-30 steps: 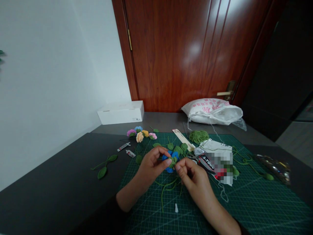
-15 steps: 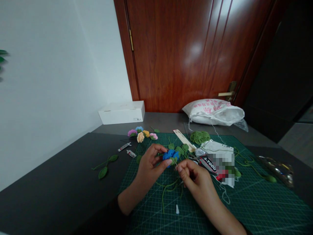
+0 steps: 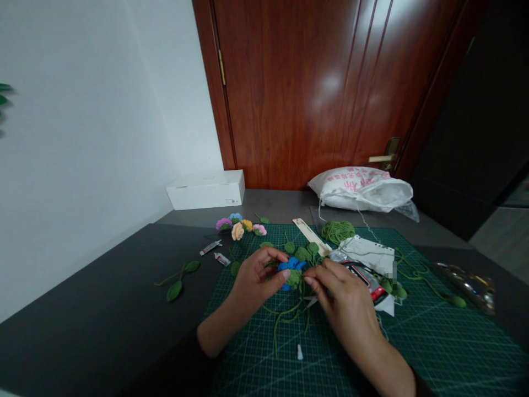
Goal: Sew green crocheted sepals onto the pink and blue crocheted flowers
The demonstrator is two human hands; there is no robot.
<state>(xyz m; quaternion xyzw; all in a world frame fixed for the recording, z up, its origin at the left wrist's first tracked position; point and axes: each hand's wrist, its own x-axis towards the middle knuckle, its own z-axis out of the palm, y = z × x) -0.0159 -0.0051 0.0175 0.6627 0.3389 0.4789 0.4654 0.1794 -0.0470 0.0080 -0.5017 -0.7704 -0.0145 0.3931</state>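
Note:
My left hand [image 3: 259, 277] pinches a blue crocheted flower [image 3: 292, 266] between thumb and fingers. The flower's green crocheted base [image 3: 293, 279] faces me. My right hand [image 3: 336, 286] is closed in a pinch at the flower's right edge; whatever sits between its fingertips is too small to make out. Below the fingers, a pointed silver blade [image 3: 311, 301] shows, partly covered by the right hand. Green yarn strands [image 3: 276, 331] trail over the green cutting mat [image 3: 252, 358] under both hands. Green crocheted leaves [image 3: 303, 253] lie just behind the flower.
Several small crocheted flowers [image 3: 237, 231] lie at the back left, near two small tubes [image 3: 210, 247]. A leaf sprig [image 3: 175, 290] rests farther left. Behind are a green yarn ball [image 3: 338, 231], a ruler [image 3: 309, 236], a white box [image 3: 206, 190] and a white bag [image 3: 359, 190]. A white cap [image 3: 300, 352] lies in front.
The flower has tipped, showing more of its green base. My right hand has moved slightly right and up, its fingers now nearer the flower's right edge, uncovering the silver blade.

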